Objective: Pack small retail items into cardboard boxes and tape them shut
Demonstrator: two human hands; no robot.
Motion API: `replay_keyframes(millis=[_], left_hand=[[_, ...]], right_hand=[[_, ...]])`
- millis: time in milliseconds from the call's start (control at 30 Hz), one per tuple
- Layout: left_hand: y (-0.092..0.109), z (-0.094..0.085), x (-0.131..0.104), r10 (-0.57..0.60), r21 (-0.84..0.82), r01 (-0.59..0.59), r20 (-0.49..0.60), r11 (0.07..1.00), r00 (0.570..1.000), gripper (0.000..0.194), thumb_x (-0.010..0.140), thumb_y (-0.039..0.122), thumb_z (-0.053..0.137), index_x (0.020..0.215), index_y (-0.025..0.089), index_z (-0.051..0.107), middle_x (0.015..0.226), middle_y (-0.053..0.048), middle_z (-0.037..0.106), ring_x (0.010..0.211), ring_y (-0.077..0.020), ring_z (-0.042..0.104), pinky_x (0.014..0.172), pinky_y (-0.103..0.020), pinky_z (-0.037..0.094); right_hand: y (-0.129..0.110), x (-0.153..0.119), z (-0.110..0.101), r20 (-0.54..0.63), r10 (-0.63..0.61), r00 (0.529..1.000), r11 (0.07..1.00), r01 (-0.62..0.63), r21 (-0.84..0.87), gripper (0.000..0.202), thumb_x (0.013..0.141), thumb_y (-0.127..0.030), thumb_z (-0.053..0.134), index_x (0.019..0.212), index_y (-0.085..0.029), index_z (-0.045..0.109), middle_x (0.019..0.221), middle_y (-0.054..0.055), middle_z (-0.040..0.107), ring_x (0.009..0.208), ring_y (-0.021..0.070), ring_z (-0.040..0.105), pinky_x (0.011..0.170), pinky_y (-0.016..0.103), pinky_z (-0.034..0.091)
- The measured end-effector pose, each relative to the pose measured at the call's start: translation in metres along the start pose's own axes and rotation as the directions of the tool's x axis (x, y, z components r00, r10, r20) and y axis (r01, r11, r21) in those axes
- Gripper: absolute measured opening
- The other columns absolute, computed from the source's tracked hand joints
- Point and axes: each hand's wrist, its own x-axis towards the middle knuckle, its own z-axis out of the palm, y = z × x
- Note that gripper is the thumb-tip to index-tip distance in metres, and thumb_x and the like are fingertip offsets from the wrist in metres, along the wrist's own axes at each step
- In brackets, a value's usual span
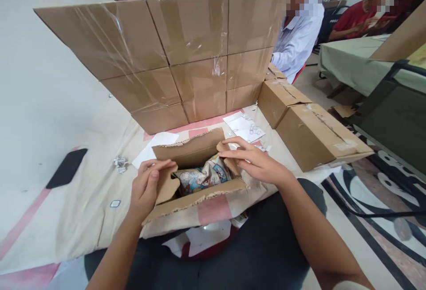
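An open cardboard box (186,150) with ragged rims sits in front of me at the edge of the cloth-covered surface. Inside lies a crumpled printed packet (203,177) with blue cartoon pictures; its contents are hidden. My left hand (146,186) closes at the left end of the box, with thumb and fingers against the inward-leaning flap (167,189). At the opposite end, my right hand (254,161) has its fingers spread, the tips touching the right flap (229,162).
Taped cardboard boxes (196,24) stand stacked behind, with more boxes (319,130) at the right. Papers (244,126), crumpled clear plastic (120,164) and a black phone-like slab (68,168) lie on the cloth. A person in a light shirt (299,37) sits beyond.
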Motion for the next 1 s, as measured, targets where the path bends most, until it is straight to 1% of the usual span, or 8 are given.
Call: replay_keyframes(millis=[67, 167, 300, 367, 467, 567, 767, 1000], left_hand=[[-0.001, 0.006, -0.006, -0.139, -0.063, 0.131, -0.160, 0.989, 0.977, 0.040, 0.099, 0.040, 0.058, 0.138, 0.033, 0.059, 0.137, -0.006, 0.064, 0.131, -0.0263, 0.052, 0.107, -0.042, 0.043], [-0.003, 0.011, -0.010, -0.302, -0.297, 0.244, -0.168, 0.923, 0.938, 0.071, 0.091, 0.038, 0.071, 0.154, 0.036, 0.038, 0.148, -0.009, 0.055, 0.134, -0.0264, 0.054, 0.102, -0.040, 0.049], [-0.011, 0.006, -0.008, -0.148, -0.299, 0.117, -0.081, 0.947, 0.986, 0.019, 0.094, 0.033, 0.066, 0.109, 0.024, 0.071, 0.111, -0.007, 0.072, 0.114, -0.0249, 0.065, 0.103, -0.044, 0.051], [-0.015, -0.002, -0.006, -0.072, -0.268, 0.077, 0.027, 0.960, 0.997, 0.020, 0.098, 0.030, 0.056, 0.097, 0.022, 0.074, 0.108, -0.007, 0.075, 0.119, -0.0265, 0.063, 0.108, -0.048, 0.049], [-0.009, -0.019, -0.003, -0.065, -0.211, 0.100, 0.164, 0.972, 0.984, 0.033, 0.100, 0.028, 0.042, 0.115, 0.024, 0.072, 0.122, -0.006, 0.074, 0.134, -0.0282, 0.055, 0.117, -0.051, 0.040], [0.021, -0.026, -0.005, 0.061, 0.093, -0.091, 0.290, 0.991, 0.955, 0.037, 0.101, 0.032, 0.042, 0.129, 0.029, 0.065, 0.134, -0.003, 0.069, 0.137, -0.0285, 0.053, 0.123, -0.054, 0.025], [0.089, 0.018, -0.007, 0.187, 0.506, -0.395, 0.413, 0.767, 0.891, 0.053, 0.097, 0.038, 0.057, 0.147, 0.023, 0.051, 0.138, -0.012, 0.065, 0.137, -0.0338, 0.053, 0.122, -0.057, 0.019], [0.055, 0.025, 0.007, 0.163, 0.553, -0.387, 0.411, 0.738, 0.897, 0.049, 0.097, 0.041, 0.060, 0.144, 0.029, 0.056, 0.127, -0.015, 0.065, 0.127, -0.0381, 0.058, 0.106, -0.057, 0.040]], right_hand=[[0.004, -0.004, -0.005, 0.061, -0.008, 0.998, 0.998, 0.004, 0.061, 0.068, 0.096, -0.016, 0.047, 0.161, -0.034, 0.033, 0.159, 0.007, 0.040, 0.145, 0.0258, 0.041, 0.115, 0.042, 0.040], [0.005, -0.007, 0.000, 0.155, 0.017, 0.988, 0.996, -0.030, 0.086, 0.109, 0.086, -0.031, 0.071, 0.166, -0.029, -0.001, 0.169, 0.013, 0.021, 0.149, 0.0323, 0.033, 0.113, 0.044, 0.042], [0.004, 0.002, 0.025, -0.135, 0.215, 0.967, 0.960, -0.184, 0.212, 0.112, 0.086, -0.043, 0.073, 0.165, -0.034, -0.006, 0.163, 0.014, 0.022, 0.113, 0.0219, 0.057, 0.098, 0.040, 0.052], [0.006, 0.009, 0.038, -0.247, 0.327, 0.912, 0.921, -0.248, 0.300, 0.103, 0.090, -0.040, 0.068, 0.165, -0.037, -0.002, 0.158, 0.013, 0.030, 0.089, 0.0144, 0.056, 0.089, 0.036, 0.053], [0.010, 0.016, 0.047, -0.252, 0.407, 0.878, 0.881, -0.305, 0.363, 0.098, 0.086, -0.033, 0.069, 0.165, -0.035, 0.011, 0.155, 0.012, 0.038, 0.076, 0.0109, 0.049, 0.083, 0.033, 0.052], [0.011, 0.019, 0.051, -0.276, 0.439, 0.855, 0.866, -0.320, 0.384, 0.093, 0.085, -0.030, 0.067, 0.164, -0.032, 0.019, 0.153, 0.012, 0.042, 0.076, 0.0110, 0.048, 0.079, 0.032, 0.049], [0.007, 0.020, 0.048, -0.323, 0.464, 0.825, 0.850, -0.311, 0.425, 0.088, 0.082, -0.034, 0.068, 0.160, -0.029, 0.028, 0.150, 0.013, 0.045, 0.073, 0.0104, 0.050, 0.071, 0.029, 0.048], [0.035, 0.000, 0.005, -0.366, 0.649, 0.667, 0.759, -0.534, 0.373, 0.036, 0.087, -0.046, 0.056, 0.099, -0.016, 0.069, 0.084, 0.004, 0.065, 0.069, 0.0153, 0.054, 0.065, 0.029, 0.042]])
